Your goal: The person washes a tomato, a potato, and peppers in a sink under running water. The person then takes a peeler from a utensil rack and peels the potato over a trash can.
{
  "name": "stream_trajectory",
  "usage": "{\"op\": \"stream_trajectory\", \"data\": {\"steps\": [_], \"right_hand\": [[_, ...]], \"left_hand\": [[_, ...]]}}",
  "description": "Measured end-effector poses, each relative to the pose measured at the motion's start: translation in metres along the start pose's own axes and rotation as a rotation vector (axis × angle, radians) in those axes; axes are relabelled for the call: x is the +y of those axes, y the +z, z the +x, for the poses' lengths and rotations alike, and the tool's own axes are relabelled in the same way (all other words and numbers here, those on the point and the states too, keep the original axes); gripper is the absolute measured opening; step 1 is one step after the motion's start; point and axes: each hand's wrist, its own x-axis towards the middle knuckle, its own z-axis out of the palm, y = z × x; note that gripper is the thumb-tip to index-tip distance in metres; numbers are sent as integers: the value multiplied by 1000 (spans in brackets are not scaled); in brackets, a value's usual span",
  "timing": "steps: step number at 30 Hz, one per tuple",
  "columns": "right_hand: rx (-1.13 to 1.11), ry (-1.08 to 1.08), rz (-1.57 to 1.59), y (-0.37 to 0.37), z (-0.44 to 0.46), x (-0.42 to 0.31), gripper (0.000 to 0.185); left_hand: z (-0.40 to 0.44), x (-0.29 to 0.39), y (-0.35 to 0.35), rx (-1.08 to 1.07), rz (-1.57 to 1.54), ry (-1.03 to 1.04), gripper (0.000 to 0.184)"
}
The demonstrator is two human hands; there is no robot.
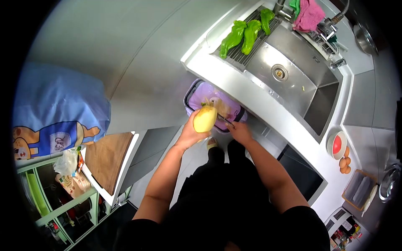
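Note:
My left hand (189,136) is wrapped round a large, mostly peeled potato (205,121), pale yellow with some brown skin at its far end. In my right hand (241,133) is a slim dark peeler (225,120), its front end close to the potato's right side. Whether its blade touches the potato I cannot tell. Both hands are above a bin (187,98) lined with a purple bag (205,93). Peelings (222,109) lie inside the bag, partly hidden behind the potato.
The counter edge (268,99) runs along my right. Green peppers (250,37) lie on the rack beside the steel sink (293,52). Farther right are a bowl (330,147) with a red item and several eggs (344,164). A wooden board (106,161) is at left.

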Motion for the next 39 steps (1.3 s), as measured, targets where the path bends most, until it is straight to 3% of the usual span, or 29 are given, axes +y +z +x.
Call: {"op": "stream_trajectory", "data": {"steps": [3, 5, 7, 10, 11, 13, 17, 19, 23, 25, 28, 31, 34, 39], "right_hand": [[75, 158, 182, -26, -2, -40, 29], [65, 116, 236, -42, -5, -53, 29], [29, -264, 52, -60, -9, -65, 27], [76, -351, 33, -55, -5, -59, 27], [79, -352, 33, -54, -2, -55, 27], [40, -137, 116, -48, 3, -44, 28], [-49, -87, -29, -25, -1, 1, 31], [36, 35, 99, -34, -6, -15, 31], [4, 30, 200, -62, -14, -61, 30], [-61, -148, 59, -69, -14, -74, 31], [42, -104, -123, -58, -2, -55, 30], [23, -82, -56, -42, -8, -26, 29], [113, 71, -12, -35, -5, -20, 29], [87, -62, -128, -58, -12, -56, 27]], "left_hand": [[0, 6, -4, 6, 89, -7, 82], [-1, 1, -7, 18, 146, 19, 82], [2, -2, -6, 14, 201, 38, 79], [3, 5, -1, 23, 236, 62, 77], [2, 8, -1, 32, 222, 60, 78], [-6, 12, 0, -23, 213, 110, 78], [-3, 24, 1, -30, 153, 120, 83], [-1, 12, -4, 14, 205, 127, 81], [-3, 10, -8, 25, 280, 91, 79], [-4, 10, -7, 22, 284, 85, 79], [-5, 18, -1, 44, 301, 101, 79], [-5, 33, 3, 18, 187, 225, 78], [4, 21, -1, 134, 401, 240, 75], [8, 10, -6, 169, 649, 137, 72]]}}
